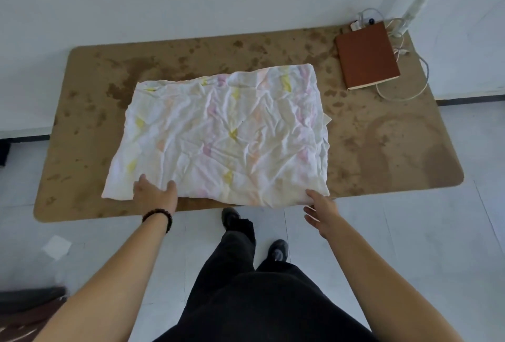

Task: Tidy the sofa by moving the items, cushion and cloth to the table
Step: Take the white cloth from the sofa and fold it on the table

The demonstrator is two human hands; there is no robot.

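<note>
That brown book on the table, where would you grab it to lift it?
Grip the brown book by its near long edge, where the pale page edge shows, coming from the front right. It lies flat, and white cables crowd its far and right sides.

- A crumpled white cloth (221,136) with faint pink and yellow marks is spread flat across the middle of the brown, stained bench (396,150).
- The cloth's near edge is pressed by the left hand (155,194), fingers spread on top; a dark bead bracelet (158,218) is worn on that wrist.
- The near right corner of the cloth is touched by the open right hand (322,211).
- A brown book (367,56) is seen at the far right corner, with a white cable (404,93) looped beside it.
</note>
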